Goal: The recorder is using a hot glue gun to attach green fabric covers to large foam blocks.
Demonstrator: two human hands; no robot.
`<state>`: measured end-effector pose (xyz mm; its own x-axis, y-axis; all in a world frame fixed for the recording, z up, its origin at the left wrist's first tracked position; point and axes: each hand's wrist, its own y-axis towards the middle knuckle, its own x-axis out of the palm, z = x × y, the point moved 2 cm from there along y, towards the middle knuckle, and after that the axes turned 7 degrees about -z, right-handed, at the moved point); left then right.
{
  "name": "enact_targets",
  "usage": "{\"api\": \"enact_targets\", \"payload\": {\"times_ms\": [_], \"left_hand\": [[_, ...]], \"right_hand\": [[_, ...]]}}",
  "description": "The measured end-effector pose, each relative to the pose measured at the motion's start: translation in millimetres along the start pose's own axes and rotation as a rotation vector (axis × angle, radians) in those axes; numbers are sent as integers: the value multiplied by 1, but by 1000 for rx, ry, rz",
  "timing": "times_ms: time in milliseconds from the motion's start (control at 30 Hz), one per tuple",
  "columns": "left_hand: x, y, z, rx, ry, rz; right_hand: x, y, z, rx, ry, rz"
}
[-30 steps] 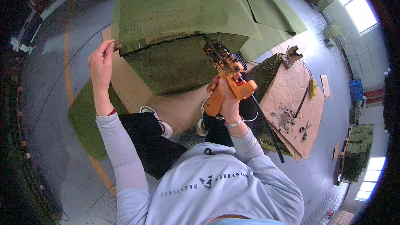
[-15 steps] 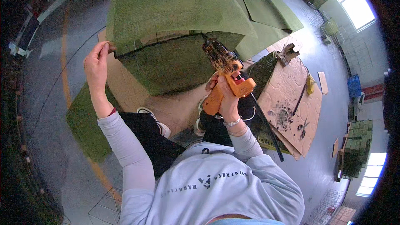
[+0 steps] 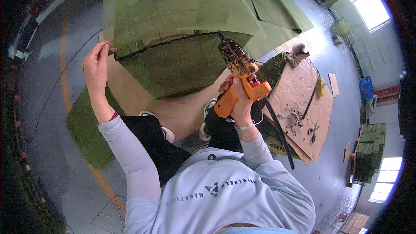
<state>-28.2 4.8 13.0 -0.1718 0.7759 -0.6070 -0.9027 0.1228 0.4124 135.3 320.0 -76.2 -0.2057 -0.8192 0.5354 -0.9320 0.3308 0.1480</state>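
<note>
Scissors (image 3: pixel 313 135) lie on cardboard (image 3: pixel 320 112) — right of the glue gun (image 3: pixel 241 70).

My top (image 3: pixel 182 210): pale grey-blue, with a dark triangular emblem (image 3: pixel 212 188) and dark lettering across the chest
My sleeves (image 3: pixel 132 158): long, the same pale shade, ending short of the wrists
My left hand (image 3: pixel 94 67): bare, a dark red bracelet (image 3: pixel 113 116) at its wrist
My right hand (image 3: pixel 243 106): bare, a silvery bangle (image 3: pixel 244 127) and thinner bracelet (image 3: pixel 248 138) below
My trousers (image 3: pixel 138 136): black
My shoes (image 3: pixel 168 135): white, dark-marked
</note>
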Motion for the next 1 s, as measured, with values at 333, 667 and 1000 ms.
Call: {"api": "enact_targets", "payload": {"times_ms": [333, 667, 1000], "left_hand": [[3, 0, 1, -11, 19, 57], [8, 3, -8, 3, -49, 40], [9, 4, -10, 6, -18, 59]], "right_hand": [[-3, 2, -8, -13, 15, 47], [-8, 7, -15, -67, 4, 29], [-12, 6, -18, -37, -5, 48]]}}
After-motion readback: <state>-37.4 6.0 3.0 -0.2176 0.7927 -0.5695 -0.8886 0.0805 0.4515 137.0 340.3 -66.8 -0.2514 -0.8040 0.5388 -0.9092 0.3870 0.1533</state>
